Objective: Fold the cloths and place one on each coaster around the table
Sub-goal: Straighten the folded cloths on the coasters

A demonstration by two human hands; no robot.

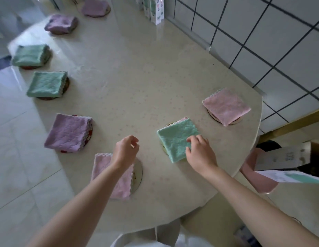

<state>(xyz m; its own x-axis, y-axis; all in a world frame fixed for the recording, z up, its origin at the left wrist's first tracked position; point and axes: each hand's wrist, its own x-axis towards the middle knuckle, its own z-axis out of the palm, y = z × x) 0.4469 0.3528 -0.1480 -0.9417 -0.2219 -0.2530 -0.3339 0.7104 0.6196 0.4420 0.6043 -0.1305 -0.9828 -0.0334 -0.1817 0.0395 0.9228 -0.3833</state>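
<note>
My right hand [199, 152] settles the folded green cloth [176, 138] on its coaster [163, 149] by the table's [137, 82] near edge, pinching or pressing I cannot tell, while my left hand [125, 148] hangs loose and empty; next I'd centre it.

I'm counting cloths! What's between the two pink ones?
Head view: the green cloth, under the right hand, lies between the near pink cloth and the far pink cloth.

Home dining corner, white tiled wall [262, 32], rounded speckled table [137, 77], glossy floor tiles [21, 139], pink stool [258, 177].
</note>
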